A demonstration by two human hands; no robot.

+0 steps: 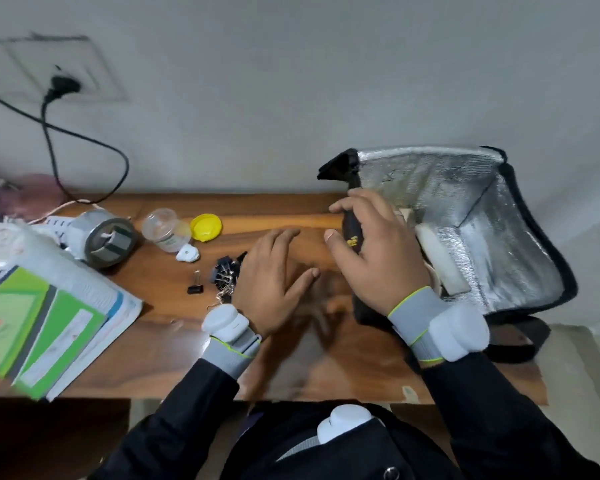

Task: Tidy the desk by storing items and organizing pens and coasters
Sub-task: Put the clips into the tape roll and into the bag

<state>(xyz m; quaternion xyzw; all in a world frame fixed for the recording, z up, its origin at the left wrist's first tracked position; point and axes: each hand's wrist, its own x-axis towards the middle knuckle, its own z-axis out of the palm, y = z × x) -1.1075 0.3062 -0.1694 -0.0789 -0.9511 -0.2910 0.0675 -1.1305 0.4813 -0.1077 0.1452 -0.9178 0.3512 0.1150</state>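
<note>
Gripping one bag (430,188): one right hand (371,254)

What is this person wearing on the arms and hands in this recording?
The left hand and right hand are ungloved. Each wrist has a grey knit wristband edged in lime yellow, carrying a rounded white module. Black sleeves cover both forearms. No cables are visible on them.

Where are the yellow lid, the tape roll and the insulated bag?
yellow lid (206,227): head view, middle of its top.
tape roll (87,225): head view, grey outer wrap.
insulated bag (465,188): head view, silver lining of the back wall.
</note>
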